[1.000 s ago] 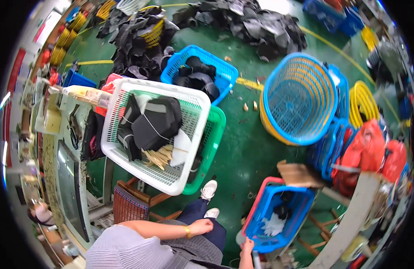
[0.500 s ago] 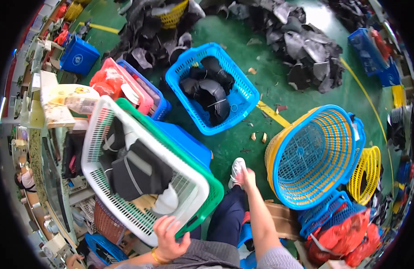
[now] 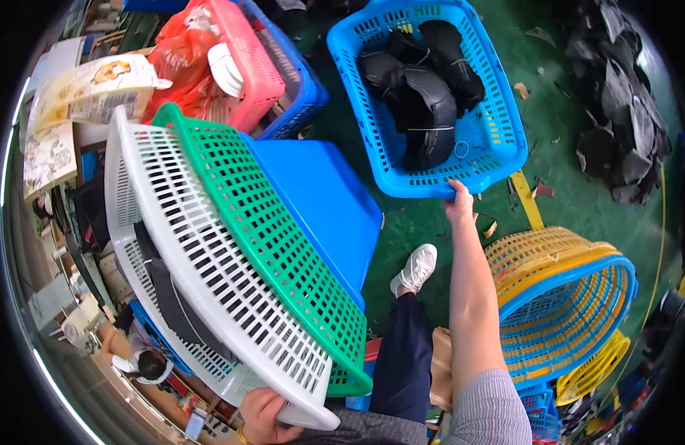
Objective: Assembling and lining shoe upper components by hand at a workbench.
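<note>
My left hand (image 3: 264, 415) grips the near corner of a white slotted basket (image 3: 231, 289), which tilts to the left. Inside it, dark flat pieces (image 3: 178, 300) show only in part past the raised side. A green basket (image 3: 257, 222) is right against the white one. Stretched forward, my right arm ends at a blue basket (image 3: 498, 159) on the floor, where my right hand (image 3: 459, 202) has closed on the near rim. Curved black padded pieces (image 3: 431, 96), tied with thin bands, lie in that blue basket.
Beside the green basket stands a blue bin (image 3: 320, 200). A pink crate (image 3: 246, 67) with a red bag (image 3: 180, 67) is farther back. Yellow-and-blue round baskets (image 3: 561, 289) lean at the right, past my white shoe (image 3: 416, 268). Dark scraps (image 3: 620, 104) are heaped on the floor.
My right hand has reached forward and taken hold of the blue basket's rim. My left hand now grips the white basket, which has tipped left. The view has also shifted.
</note>
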`<state>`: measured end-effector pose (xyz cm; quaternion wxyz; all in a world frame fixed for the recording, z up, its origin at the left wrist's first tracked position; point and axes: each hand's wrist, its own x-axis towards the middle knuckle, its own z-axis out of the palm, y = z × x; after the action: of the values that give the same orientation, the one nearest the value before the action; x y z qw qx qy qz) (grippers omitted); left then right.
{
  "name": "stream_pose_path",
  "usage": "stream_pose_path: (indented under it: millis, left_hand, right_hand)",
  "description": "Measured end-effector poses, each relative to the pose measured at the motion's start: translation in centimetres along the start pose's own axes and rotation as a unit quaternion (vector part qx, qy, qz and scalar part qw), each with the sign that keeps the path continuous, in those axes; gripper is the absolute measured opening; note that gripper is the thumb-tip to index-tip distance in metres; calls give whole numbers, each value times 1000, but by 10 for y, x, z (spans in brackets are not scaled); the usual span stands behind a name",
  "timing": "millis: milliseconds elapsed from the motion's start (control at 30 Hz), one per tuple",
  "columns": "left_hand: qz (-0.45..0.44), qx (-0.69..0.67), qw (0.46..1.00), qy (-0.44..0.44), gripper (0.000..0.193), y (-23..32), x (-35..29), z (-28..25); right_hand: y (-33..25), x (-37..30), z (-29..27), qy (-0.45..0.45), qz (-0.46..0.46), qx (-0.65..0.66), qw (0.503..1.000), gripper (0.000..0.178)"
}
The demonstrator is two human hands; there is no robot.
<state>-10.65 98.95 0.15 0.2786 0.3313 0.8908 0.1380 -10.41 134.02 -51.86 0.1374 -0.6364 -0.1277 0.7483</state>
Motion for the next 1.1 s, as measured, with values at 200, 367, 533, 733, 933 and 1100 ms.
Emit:
stream_pose_path:
  millis: [200,367,533,733,933,1100]
  left_hand:
    - [2,-72,997,19,63,1,8,-7]
    - [67,-179,970,148,60,33,27,-13]
    - [78,-244,951,173,58,57,20,-23]
    - [45,-293,938,179,58,75,23,-58]
    - [-39,-355,911,204,50,81,17,-106]
    - [20,-489,845,216,52,63,57,-113]
  right_hand:
    - [-79,-52,14,-63,14,-38,997,23]
    - [-146,-111,25,-26,-35,-56,997,15]
    - [-192,-158,30,-48,-76,-79,993,13]
    - [-278,-233,-36,-106,-56,-67,991,17]
    - [-330,-390,-55,-75,-87,-99,988,24]
    - [-322,-581,-75,-25,-196,-113,974,47]
